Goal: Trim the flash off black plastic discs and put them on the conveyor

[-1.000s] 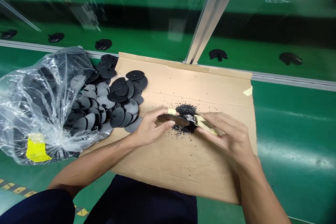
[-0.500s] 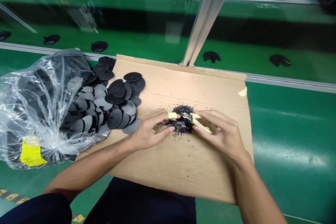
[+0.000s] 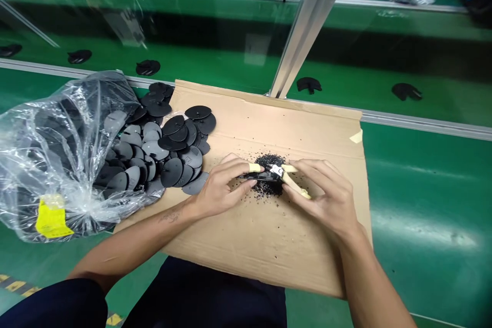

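Observation:
My left hand (image 3: pixel 225 184) is closed on a black plastic disc (image 3: pixel 261 176), held almost edge-on between thumb and fingers. Pale tape wraps one fingertip. In my right hand (image 3: pixel 326 189) are small nippers (image 3: pixel 294 179) with cream handles, their metal jaws at the right end of the disc. Whether the jaws touch it I cannot tell. Below both hands a heap of tiny black plastic clippings (image 3: pixel 269 159) lies on a cardboard sheet (image 3: pixel 246 236). Left of my left hand is a pile of black round discs (image 3: pixel 180 138).
A clear plastic bag (image 3: pixel 77 133) with more discs and a yellow label (image 3: pixel 54 217) lies at the left. A metal post (image 3: pixel 300 36) rises behind the cardboard. The green bench (image 3: pixel 423 205) extends to the right.
The view has shifted slightly. Both hands keep their grips, and the nippers' jaws have turned a little against the disc end, now catching bright light.

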Demonstrator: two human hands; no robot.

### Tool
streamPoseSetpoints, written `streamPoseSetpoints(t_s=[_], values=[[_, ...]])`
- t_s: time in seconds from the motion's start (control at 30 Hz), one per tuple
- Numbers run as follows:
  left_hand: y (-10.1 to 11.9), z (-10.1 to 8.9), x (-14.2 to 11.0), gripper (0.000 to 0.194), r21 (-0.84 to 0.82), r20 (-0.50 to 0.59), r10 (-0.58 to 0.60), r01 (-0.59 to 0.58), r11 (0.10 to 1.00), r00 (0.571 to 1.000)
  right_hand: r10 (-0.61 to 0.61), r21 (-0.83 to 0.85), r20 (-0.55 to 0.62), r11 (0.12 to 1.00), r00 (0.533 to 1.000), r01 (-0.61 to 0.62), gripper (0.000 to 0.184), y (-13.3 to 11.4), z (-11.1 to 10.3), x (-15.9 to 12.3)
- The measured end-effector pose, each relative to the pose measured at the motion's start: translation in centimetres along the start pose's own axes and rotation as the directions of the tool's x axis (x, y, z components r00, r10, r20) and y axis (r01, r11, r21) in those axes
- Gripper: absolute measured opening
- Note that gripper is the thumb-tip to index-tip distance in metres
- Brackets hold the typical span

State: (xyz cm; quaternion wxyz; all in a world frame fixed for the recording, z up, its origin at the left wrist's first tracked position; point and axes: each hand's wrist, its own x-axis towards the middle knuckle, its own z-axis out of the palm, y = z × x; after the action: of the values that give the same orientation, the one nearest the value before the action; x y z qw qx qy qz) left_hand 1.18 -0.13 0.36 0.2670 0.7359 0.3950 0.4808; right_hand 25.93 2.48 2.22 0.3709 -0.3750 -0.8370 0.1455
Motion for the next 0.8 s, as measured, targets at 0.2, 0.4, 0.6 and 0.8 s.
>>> streamPoseSetpoints(t_s=[0.2, 0.4, 0.6, 0.8], values=[[-0.3, 0.0, -0.1, 0.019, -0.104, -0.099, -0.156, 0.146, 0.984, 0.983, 0.153, 0.325, -0.008, 0.935, 0.988, -0.142, 0.034, -0.2, -0.7, 0.3], [-0.7, 0.5, -0.6, 0.034, -0.275, -0.089, -0.255, 0.223, 0.935, 0.963, 0.058, 0.451, 0.121, 0.886, 0.991, -0.107, 0.036, -1.6, 0.7, 0.3], [-0.6, 0.0, -0.2, 0.019, -0.110, -0.003, -0.084, 0.083, 0.990, 0.996, 0.002, 0.386, 0.088, 0.922, 0.996, -0.036, 0.045, -2.1, 1.9, 0.0], [-0.7, 0.2, -0.3, 0.024, 0.014, 0.019, 0.050, -0.050, 0.999, 0.999, -0.077, 0.431, 0.093, 0.902, 0.993, 0.030, 0.052, -2.1, 1.8, 0.1]])
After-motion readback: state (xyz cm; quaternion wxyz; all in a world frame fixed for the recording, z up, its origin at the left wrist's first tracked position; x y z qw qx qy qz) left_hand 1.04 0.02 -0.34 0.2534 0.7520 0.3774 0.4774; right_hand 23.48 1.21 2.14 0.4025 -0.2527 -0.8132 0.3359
